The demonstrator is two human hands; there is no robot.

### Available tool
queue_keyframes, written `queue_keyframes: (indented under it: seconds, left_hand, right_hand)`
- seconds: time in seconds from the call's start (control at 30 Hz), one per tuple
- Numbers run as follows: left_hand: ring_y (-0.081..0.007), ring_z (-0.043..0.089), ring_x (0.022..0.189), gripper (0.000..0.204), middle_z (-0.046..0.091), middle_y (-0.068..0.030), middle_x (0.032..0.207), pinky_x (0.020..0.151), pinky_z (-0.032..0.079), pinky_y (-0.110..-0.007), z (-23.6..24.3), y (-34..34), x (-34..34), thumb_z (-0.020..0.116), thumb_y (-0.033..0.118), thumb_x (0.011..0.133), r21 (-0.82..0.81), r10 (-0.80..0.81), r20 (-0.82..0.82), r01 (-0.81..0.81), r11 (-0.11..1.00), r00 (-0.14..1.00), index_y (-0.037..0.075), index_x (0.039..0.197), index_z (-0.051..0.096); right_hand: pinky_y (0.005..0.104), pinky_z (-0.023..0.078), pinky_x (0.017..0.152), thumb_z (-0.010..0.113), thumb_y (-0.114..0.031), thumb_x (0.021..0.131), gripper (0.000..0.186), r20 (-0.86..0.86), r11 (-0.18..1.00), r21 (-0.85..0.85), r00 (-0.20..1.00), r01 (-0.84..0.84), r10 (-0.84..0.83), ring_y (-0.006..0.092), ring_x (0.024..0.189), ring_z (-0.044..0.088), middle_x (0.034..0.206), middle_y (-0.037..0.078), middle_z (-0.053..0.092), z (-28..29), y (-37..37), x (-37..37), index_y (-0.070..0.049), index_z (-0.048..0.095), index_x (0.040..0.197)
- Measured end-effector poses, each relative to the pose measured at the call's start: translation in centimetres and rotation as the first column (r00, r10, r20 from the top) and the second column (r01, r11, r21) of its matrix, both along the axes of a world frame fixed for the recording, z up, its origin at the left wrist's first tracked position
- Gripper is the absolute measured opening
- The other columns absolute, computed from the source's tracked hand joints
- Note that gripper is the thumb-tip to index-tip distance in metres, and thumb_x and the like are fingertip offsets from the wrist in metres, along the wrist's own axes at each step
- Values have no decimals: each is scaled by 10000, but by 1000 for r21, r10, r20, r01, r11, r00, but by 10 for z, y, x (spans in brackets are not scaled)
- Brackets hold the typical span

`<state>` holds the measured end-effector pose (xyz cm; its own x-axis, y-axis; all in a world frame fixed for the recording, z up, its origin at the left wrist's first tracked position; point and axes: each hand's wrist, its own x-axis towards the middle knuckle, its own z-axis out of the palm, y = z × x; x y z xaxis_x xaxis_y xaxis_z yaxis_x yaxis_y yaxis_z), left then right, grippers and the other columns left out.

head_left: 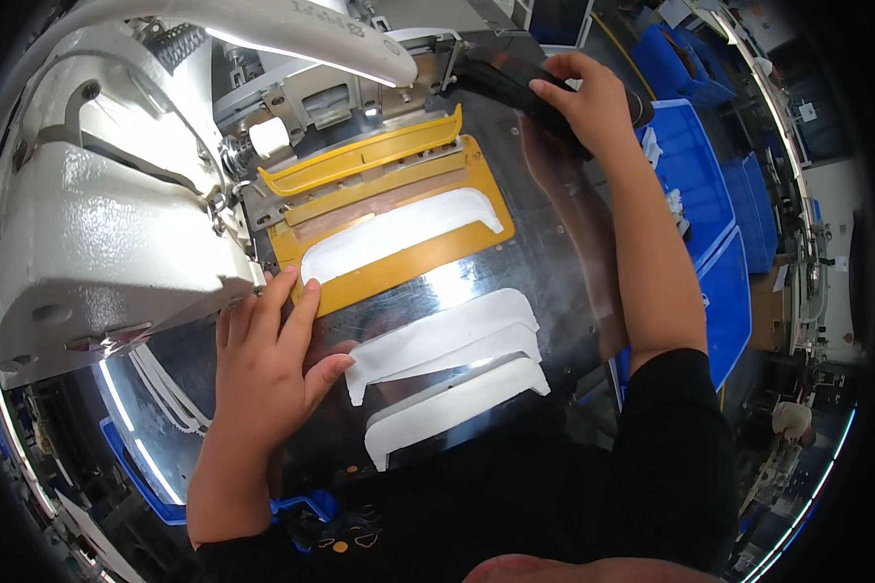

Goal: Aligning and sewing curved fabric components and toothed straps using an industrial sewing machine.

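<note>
My left hand (267, 350) lies with fingers spread at the near left corner of a yellow sewing template (399, 272). Its fingertips touch that corner and the end of a white collar-shaped fabric piece (399, 231) lying flat on the template. A yellow hinged bar (369, 155) stands raised along the template's far side. At the far right, my right hand (588, 102) has its fingers bent over a long black object (506, 87), thumb on top; what exactly the fingertips hold is hidden. Nearer me, more white fabric pieces (447, 335) lie partly overlapped on the shiny table.
A white sewing machine head (117, 233) fills the left, close to my left hand. Behind the template runs a metal clamp carriage (331, 102). Blue bins (685, 155) stand beyond the table's right edge. White strips (170, 389) lie at lower left.
</note>
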<state>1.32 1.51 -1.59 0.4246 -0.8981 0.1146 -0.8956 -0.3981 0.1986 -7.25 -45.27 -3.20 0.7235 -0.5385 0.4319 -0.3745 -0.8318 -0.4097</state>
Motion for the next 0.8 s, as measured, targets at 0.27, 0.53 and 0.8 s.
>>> queue_keyframes:
  seconds: [0.27, 0.53, 0.8]
  left_hand:
    - [-394, 578, 1284, 666, 604, -198, 1464, 1153, 397, -548, -3, 3, 2, 746, 527, 944, -52, -15, 41, 17, 999, 999, 15, 1369, 716]
    - [-386, 591, 1282, 612, 643, -173, 1388, 1134, 429, -540, -1, 3, 1, 814, 453, 884, -107, -26, 22, 28, 994, 999, 14, 1305, 750]
    - [-330, 669, 1105, 322, 737, -111, 1089, 993, 524, -469, -5, 4, -2, 851, 263, 847, -237, 32, 66, -16, 971, 997, 17, 1047, 797]
  right_hand:
    - [366, 586, 874, 860, -245, 912, 312, -1, 966, 257, 999, -31, 32, 262, 932, 780, 1001, 133, 816, -6, -20, 3, -19, 798, 1118]
    - [365, 578, 841, 800, -225, 967, 232, 65, 993, 110, 997, -51, 44, 261, 906, 787, 962, 150, 806, 30, 2, -11, -40, 783, 1106]
    - [228, 515, 743, 731, -9, 1008, 98, 61, 582, 665, 811, -468, 581, 41, 840, 639, 952, -2, 738, 88, 126, -22, 32, 740, 1096]
